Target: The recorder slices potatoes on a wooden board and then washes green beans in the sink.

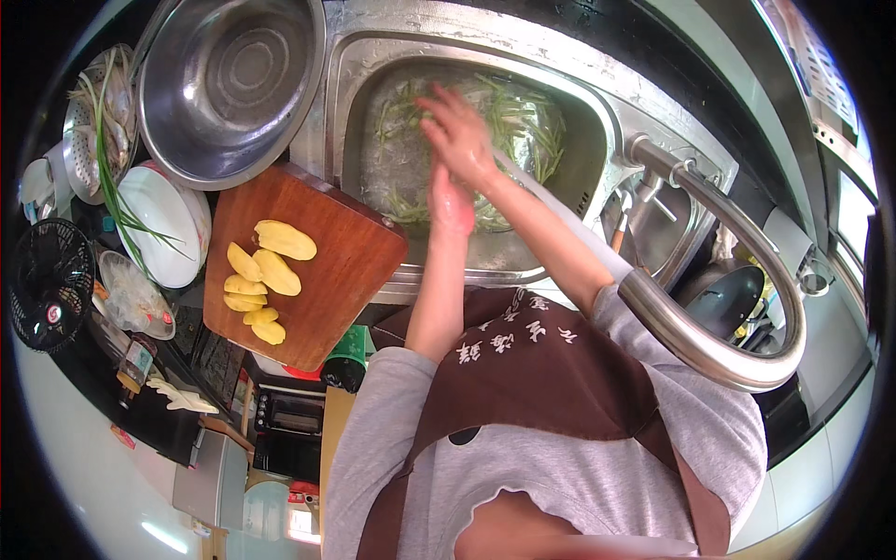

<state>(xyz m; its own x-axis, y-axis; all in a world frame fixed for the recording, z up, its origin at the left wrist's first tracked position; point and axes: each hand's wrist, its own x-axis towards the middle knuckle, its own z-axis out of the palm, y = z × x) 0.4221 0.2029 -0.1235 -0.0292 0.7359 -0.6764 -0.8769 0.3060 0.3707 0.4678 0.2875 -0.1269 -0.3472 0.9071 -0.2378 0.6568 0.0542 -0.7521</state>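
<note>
Both hands are over the stainless steel sink basin (588,161), one against the other. My right hand (458,140), slightly blurred, lies across the upper part of my left hand, its fingers spread and nothing seen in them. My left hand (451,203) points away from me; its fingers are mostly hidden behind the right. Cut green vegetable strips (521,115) lie in water in the basin, around and below the hands. From the curved faucet spout (735,371), a stream of water (560,203) runs toward my hands, passing close to the right forearm.
Left of the sink, peeled potato pieces (280,271) lie on a wooden cutting board (336,231). A large steel bowl (210,147) stands behind it. Farther left are a white bowl (164,238), green onions (105,154), a perforated steel tray (80,161) and a black fan (52,280).
</note>
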